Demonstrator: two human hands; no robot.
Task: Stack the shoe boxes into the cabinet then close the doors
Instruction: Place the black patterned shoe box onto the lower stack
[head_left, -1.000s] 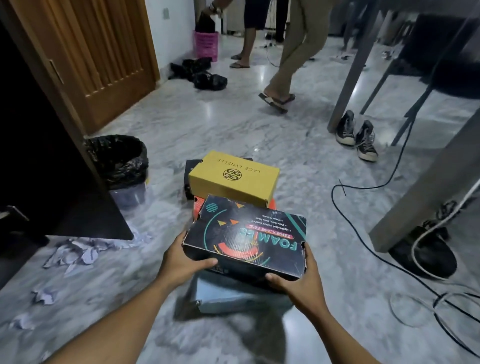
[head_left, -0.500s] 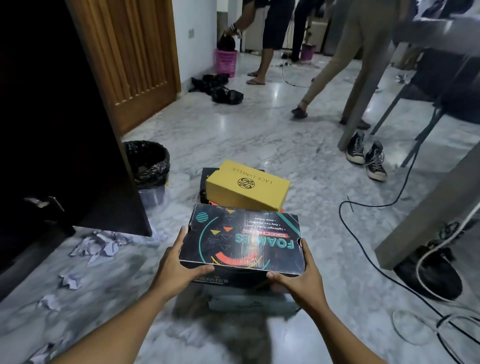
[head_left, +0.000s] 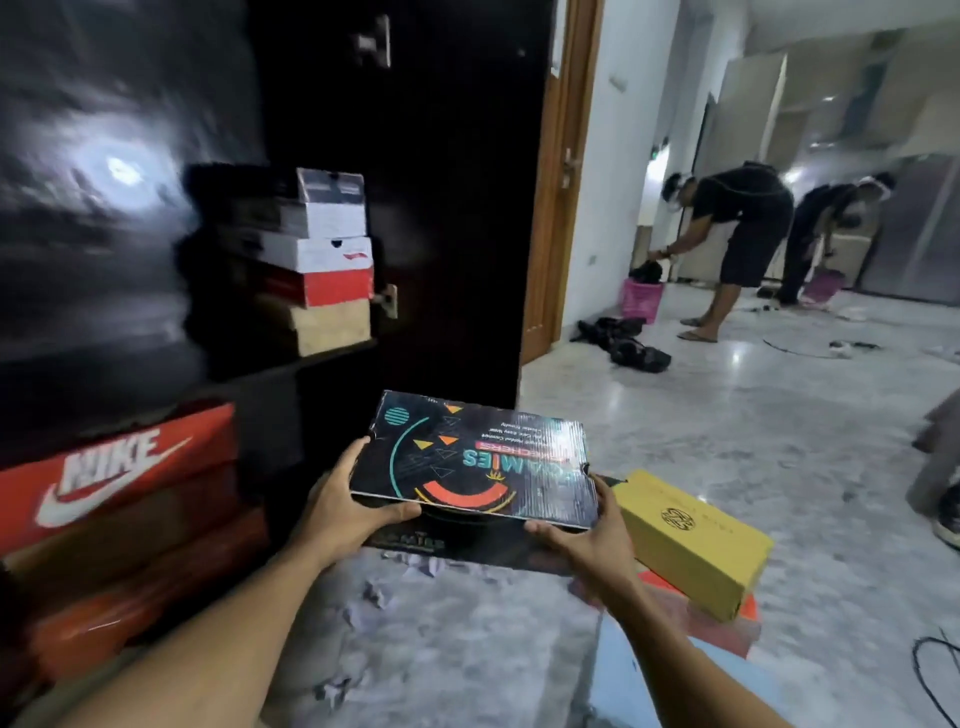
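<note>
I hold a black shoe box with colourful print in the air in front of the dark cabinet. My left hand grips its left side and my right hand grips its right front corner. Inside the cabinet, several boxes are stacked on an upper shelf. A red Nike box sits atop orange boxes at the lower left. The cabinet door stands open behind the held box. A yellow box rests on a red-orange box on the floor to the right.
A pale blue box lies on the marble floor under my right forearm. Crumpled paper scraps litter the floor by the cabinet. Two people bend over pink baskets far back. A black cable lies at the right.
I have lifted the black box higher and turned left with it, so the cabinet and its stacked boxes now fill the view. The yellow box has stayed on the floor.
</note>
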